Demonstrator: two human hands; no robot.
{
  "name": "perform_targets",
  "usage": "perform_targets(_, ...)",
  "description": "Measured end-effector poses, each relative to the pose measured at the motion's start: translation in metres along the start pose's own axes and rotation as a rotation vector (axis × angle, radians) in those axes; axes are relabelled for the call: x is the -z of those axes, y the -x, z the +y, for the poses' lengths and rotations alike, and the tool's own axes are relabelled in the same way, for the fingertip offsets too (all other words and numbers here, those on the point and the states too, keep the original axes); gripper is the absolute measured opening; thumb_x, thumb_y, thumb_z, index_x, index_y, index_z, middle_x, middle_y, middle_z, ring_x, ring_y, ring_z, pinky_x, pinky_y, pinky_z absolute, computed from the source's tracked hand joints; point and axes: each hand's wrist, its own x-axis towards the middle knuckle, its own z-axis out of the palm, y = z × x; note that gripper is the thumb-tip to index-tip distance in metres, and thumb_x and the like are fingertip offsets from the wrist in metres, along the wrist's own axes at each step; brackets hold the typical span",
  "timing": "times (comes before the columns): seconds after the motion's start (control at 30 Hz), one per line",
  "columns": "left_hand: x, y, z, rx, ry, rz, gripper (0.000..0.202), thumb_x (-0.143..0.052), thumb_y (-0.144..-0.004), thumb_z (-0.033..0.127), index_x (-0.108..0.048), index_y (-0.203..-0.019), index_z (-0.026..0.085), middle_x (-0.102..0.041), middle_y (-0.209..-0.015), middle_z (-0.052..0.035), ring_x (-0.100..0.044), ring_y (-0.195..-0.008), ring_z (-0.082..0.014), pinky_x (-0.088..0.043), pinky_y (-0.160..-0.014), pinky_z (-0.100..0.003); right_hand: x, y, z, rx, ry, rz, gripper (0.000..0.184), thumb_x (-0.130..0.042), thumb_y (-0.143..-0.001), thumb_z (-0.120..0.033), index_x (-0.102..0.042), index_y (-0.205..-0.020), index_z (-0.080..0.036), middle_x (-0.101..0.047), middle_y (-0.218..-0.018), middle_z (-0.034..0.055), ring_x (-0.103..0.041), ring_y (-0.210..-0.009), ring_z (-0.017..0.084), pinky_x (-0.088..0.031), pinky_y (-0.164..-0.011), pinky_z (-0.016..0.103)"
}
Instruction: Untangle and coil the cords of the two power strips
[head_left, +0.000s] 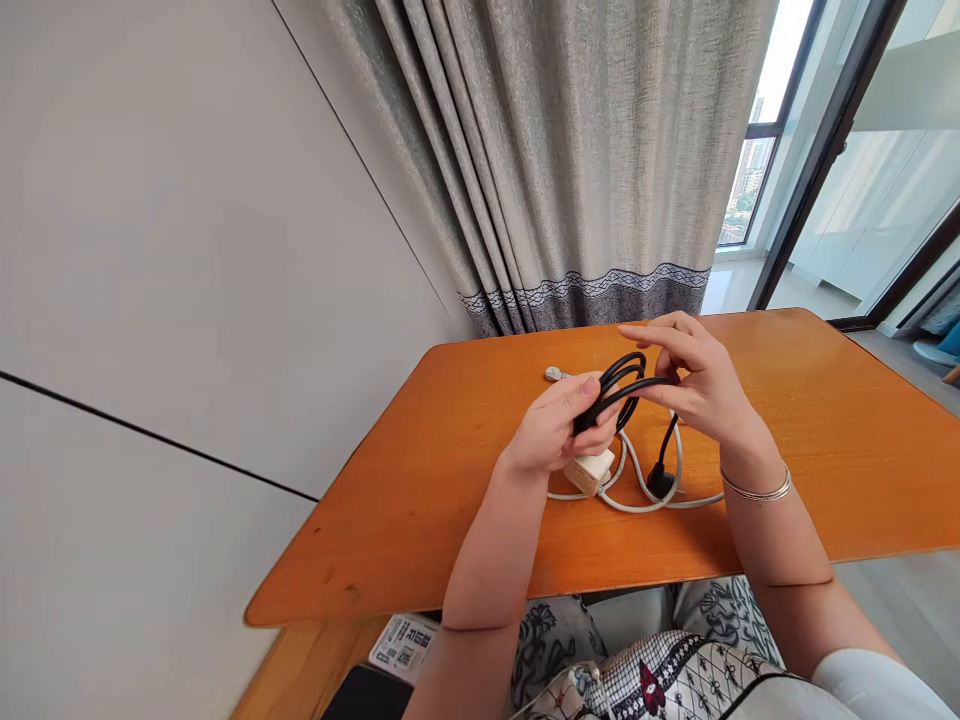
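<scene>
Loops of a black power cord (621, 372) are gathered in my left hand (564, 420), whose thumb and fingers close round them. My right hand (688, 375) pinches the same cord between thumb and fingers, with the index finger stretched out above. From there the cord hangs down to a black plug (660, 482) near the tabletop. Just below my left hand lies a white power strip or adapter block (590, 472), partly hidden by the hand. Its white cable (634, 508) curls across the table, and a small white plug (553, 374) lies beyond my left hand.
The orange-brown wooden table (390, 470) has its near edge just in front of my lap. A pale wall panel (187, 250) borders it on the left. Behind it hangs a grey curtain (600, 150). A printed box (403, 645) sits below the table at left.
</scene>
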Motion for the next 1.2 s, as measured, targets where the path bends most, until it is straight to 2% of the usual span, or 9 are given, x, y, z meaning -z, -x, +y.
perform_targets(0.1, 0.0, -0.001, 0.002, 0.019, 0.115, 0.033, 0.047, -0.051, -0.096, 0.048, -0.046, -0.061, 0.017, -0.023, -0.036, 0.0098, -0.013, -0.029, -0.003, -0.02, -0.034, -0.016, -0.003, -0.002, 0.009, -0.006, -0.031, -0.054, 0.034, -0.064, -0.092, -0.039, -0.07, -0.122, -0.023, -0.068, -0.098, 0.0052, -0.052, -0.065, 0.011, -0.048, -0.062, 0.027)
perform_targets(0.2, -0.001, -0.004, 0.003, 0.039, 0.208, 0.087, 0.051, -0.037, -0.102, 0.043, -0.046, -0.06, 0.017, -0.02, -0.036, 0.0101, -0.009, -0.029, -0.003, -0.02, -0.034, -0.015, -0.006, -0.001, 0.008, -0.06, 0.047, -0.068, 0.037, -0.061, -0.091, -0.033, -0.067, -0.126, -0.022, -0.073, -0.1, 0.0061, -0.059, -0.069, 0.013, -0.051, -0.067, 0.028)
perform_targets(0.37, -0.001, -0.008, 0.003, 0.077, 0.247, 0.158, 0.053, -0.035, -0.104, 0.043, -0.048, -0.061, 0.016, -0.02, -0.035, 0.0105, -0.012, -0.026, -0.0022, -0.021, -0.034, -0.014, -0.006, 0.001, 0.003, -0.064, 0.168, -0.12, 0.045, -0.047, -0.093, -0.019, -0.062, -0.135, -0.022, -0.075, -0.113, 0.0076, -0.07, -0.096, 0.018, -0.053, -0.085, 0.031)
perform_targets(0.47, 0.0, -0.011, 0.004, 0.093, 0.248, 0.188, 0.052, -0.034, -0.104, 0.041, -0.05, -0.062, 0.015, -0.022, -0.035, 0.0099, -0.014, -0.025, -0.0023, -0.021, -0.035, -0.014, -0.006, 0.001, 0.007, -0.072, 0.179, -0.133, 0.047, -0.045, -0.091, -0.016, -0.064, -0.133, -0.022, -0.076, -0.107, 0.0068, -0.07, -0.094, 0.018, -0.053, -0.083, 0.031)
perform_targets(0.63, 0.002, -0.014, 0.005, 0.132, 0.255, 0.235, 0.055, -0.029, -0.105, 0.04, -0.048, -0.059, 0.016, -0.017, -0.037, 0.0103, -0.012, -0.028, -0.0034, -0.024, -0.036, -0.014, -0.006, 0.0, 0.015, -0.124, 0.096, -0.113, 0.043, -0.049, -0.09, -0.019, -0.069, -0.127, -0.022, -0.077, -0.099, 0.0066, -0.067, -0.079, 0.016, -0.051, -0.074, 0.03)
perform_targets(0.77, 0.002, -0.016, 0.003, 0.102, 0.239, 0.217, 0.058, -0.027, -0.104, 0.047, -0.049, -0.061, 0.016, -0.014, -0.04, 0.0113, -0.007, -0.031, -0.0031, -0.023, -0.036, -0.015, -0.006, -0.001, 0.018, -0.179, -0.035, -0.113, 0.04, -0.054, -0.088, -0.023, -0.072, -0.123, -0.019, -0.076, -0.089, 0.0055, -0.058, -0.065, 0.012, -0.047, -0.065, 0.027)
perform_targets(0.9, 0.003, -0.015, 0.0, 0.039, 0.191, 0.182, 0.049, -0.044, -0.1, 0.051, -0.051, -0.066, 0.015, -0.013, -0.043, 0.013, -0.005, -0.034, -0.002, -0.02, -0.037, -0.014, -0.004, -0.004, 0.017, -0.261, -0.174, -0.14, 0.033, -0.061, -0.087, -0.029, -0.076, -0.115, -0.019, -0.067, -0.07, 0.0001, -0.045, -0.052, 0.008, -0.039, -0.052, 0.023)
perform_targets(1.07, 0.005, -0.013, -0.003, 0.045, 0.18, 0.153, 0.041, -0.055, -0.097, 0.043, -0.045, -0.067, 0.018, -0.012, -0.045, 0.0135, -0.005, -0.035, -0.0026, -0.02, -0.037, -0.014, 0.004, -0.006, 0.018, -0.378, -0.394, -0.217, 0.042, -0.072, -0.08, -0.04, -0.073, -0.115, -0.017, -0.07, -0.077, 0.0014, -0.041, -0.046, 0.006, -0.033, -0.042, 0.021)
perform_targets(1.2, 0.004, -0.012, -0.004, 0.08, 0.173, 0.055, 0.043, -0.052, -0.097, 0.046, -0.045, -0.066, 0.018, -0.015, -0.043, 0.0126, -0.007, -0.035, -0.003, -0.021, -0.037, -0.015, 0.002, -0.007, 0.017, -0.345, -0.425, -0.14, 0.034, -0.064, -0.087, -0.048, -0.072, -0.082, -0.015, -0.063, -0.061, -0.0006, -0.036, -0.044, 0.006, -0.03, -0.042, 0.021)
